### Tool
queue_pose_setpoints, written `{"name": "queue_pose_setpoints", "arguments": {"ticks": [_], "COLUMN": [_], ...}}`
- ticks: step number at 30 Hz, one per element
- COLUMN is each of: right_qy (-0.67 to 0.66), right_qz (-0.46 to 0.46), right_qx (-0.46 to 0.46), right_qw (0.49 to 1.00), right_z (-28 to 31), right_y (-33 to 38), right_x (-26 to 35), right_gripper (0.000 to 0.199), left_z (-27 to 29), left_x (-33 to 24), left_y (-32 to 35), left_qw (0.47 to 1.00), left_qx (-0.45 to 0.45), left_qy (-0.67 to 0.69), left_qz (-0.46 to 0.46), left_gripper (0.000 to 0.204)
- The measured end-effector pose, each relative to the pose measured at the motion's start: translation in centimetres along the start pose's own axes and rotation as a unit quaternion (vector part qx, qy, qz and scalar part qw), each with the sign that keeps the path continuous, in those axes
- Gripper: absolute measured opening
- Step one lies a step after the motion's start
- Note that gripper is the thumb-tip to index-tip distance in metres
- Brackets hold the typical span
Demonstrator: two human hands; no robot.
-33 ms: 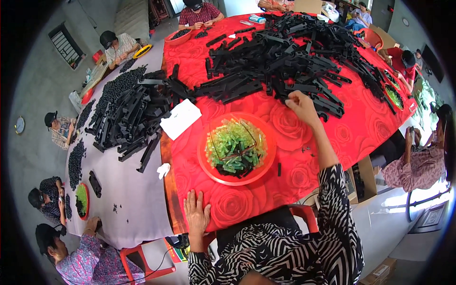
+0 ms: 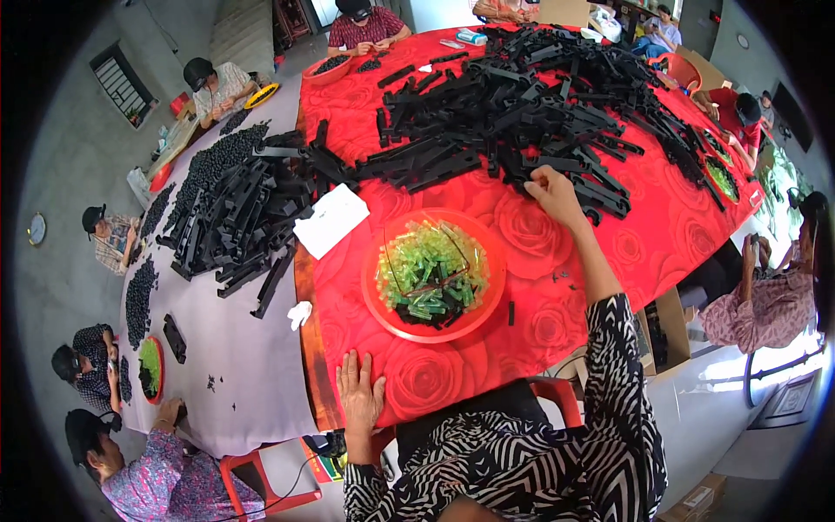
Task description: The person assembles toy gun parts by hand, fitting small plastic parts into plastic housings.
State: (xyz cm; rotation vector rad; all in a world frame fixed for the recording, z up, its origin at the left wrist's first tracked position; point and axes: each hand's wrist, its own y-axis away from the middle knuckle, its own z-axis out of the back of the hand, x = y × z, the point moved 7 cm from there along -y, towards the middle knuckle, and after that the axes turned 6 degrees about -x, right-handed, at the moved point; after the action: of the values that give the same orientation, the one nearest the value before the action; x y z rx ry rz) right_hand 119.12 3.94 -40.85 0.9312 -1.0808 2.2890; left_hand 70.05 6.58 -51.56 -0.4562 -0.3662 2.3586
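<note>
My right hand [image 2: 554, 195] reaches to the near edge of a big heap of long black plastic parts [image 2: 504, 122]. Its fingers are pinched on the end of one black plastic part, mostly hidden by the fingers and the heap. My left hand [image 2: 360, 397] lies flat at the table's near edge, fingers stretched out, holding nothing. Between and beyond my hands stands a red bowl [image 2: 373, 307] filled with short clear-green tubes [image 2: 435, 244]. Small black pieces [image 2: 432, 317] lie on its near side, and a thin dark frame like eyeglasses crosses the tubes.
A white sheet [image 2: 332, 221] and crumpled tissue [image 2: 299, 314] lie left of the bowl. Another black heap [image 2: 243, 217] covers the grey cloth [image 2: 252, 365]. A small black strip [image 2: 511, 313] lies right of the bowl. Several people sit around the tables; an open carton [image 2: 668, 326] stands at right.
</note>
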Motion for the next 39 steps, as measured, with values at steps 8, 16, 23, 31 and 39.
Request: {"name": "queue_pose_setpoints", "arguments": {"ticks": [8,16,23,31,39], "right_qy": [0.333,0.412,0.424,0.412,0.420], "right_qz": [0.049,-0.019,-0.060,-0.011,0.129], "right_qx": [0.055,0.184,0.241,0.336,0.380], "right_qw": [0.940,0.892,0.871,0.847,0.814], "right_z": [-4.8,-10.4,-12.5,-10.5,-13.0], "right_y": [-5.9,-10.0,-9.5,-5.9,-7.2], "right_x": [-5.3,-7.9,-10.4,-8.0,-0.8], "right_gripper": [0.046,0.066,0.070,0.056,0.065], "left_z": [3.4,3.3,-6.1,-9.5,-10.7], "left_x": [-0.1,3.5,7.7,2.6,2.3], "left_y": [-1.5,-13.6,-20.0,-20.7,-19.7], "left_qw": [0.998,0.915,0.644,0.558,0.541], "left_qx": [-0.004,-0.142,-0.074,0.071,0.140], "left_qy": [0.037,0.335,0.716,0.779,0.776], "left_qz": [0.053,0.175,0.258,0.276,0.292], "left_gripper": [0.033,0.022,0.034,0.065,0.067]}}
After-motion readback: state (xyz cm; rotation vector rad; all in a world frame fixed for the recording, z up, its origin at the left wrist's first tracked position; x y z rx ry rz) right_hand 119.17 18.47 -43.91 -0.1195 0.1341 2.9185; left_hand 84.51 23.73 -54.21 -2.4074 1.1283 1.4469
